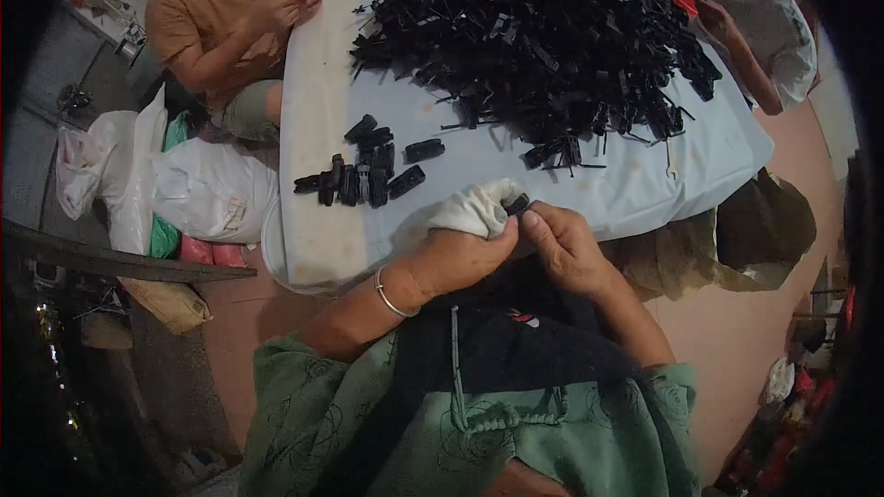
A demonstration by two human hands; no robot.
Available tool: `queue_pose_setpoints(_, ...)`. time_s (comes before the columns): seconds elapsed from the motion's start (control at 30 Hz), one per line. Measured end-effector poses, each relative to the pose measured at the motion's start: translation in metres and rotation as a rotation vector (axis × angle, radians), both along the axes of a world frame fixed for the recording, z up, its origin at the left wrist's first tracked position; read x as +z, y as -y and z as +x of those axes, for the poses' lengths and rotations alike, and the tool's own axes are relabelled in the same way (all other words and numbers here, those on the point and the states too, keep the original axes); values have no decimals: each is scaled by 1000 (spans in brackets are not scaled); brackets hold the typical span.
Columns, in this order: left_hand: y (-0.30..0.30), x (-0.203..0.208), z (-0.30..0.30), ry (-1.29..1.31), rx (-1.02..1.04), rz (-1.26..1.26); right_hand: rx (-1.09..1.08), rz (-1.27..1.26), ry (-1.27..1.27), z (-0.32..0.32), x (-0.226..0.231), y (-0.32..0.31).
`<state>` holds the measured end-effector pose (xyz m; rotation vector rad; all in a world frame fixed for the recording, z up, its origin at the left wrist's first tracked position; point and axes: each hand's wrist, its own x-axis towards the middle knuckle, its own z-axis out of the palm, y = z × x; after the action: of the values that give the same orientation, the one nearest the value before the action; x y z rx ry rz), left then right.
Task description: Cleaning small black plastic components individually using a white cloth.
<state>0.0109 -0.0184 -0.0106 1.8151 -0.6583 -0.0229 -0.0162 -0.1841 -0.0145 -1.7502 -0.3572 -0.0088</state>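
Close in front of me, at the table's near edge, both my hands meet on a small black plastic part (517,204). My left hand (465,244) wears a white cloth glove (477,209) over its fingers, with the thumb bare, and grips the part from the left. From the right, the bent fingers and thumb of my right hand (564,244) pinch the same part. Most of it is hidden by the fingers, so its exact kind cannot be made out. A small group of similar black plastic parts (363,179) lies on the table to the left of my hands.
A large heap of black plastic parts (534,28) covers the far side of the white-covered table (318,248). A wrench (671,158) lies at the right. A co-worker (230,18) sits far left, another person (755,37) far right. White sacks (207,189) stand left.
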Motion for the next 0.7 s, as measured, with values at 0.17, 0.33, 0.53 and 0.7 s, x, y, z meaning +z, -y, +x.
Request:
queue_pose_setpoints(0.17, 5, 31, -6, 195, 45, 318, -41, -30, -70, -2, -3, -6)
queue_pose_setpoints(0.33, 5, 19, -12, 192, 102, 422, -144, 98, -189, -1, -12, -20)
queue_pose_setpoints(0.53, 5, 25, -10, 158, 159, 288, -116, 102, -279, 0, -4, -13)
queue_pose_setpoints(0.7, -5, 8, 0, -283, 101, -231, -45, -212, -171, 0, 13, 3)
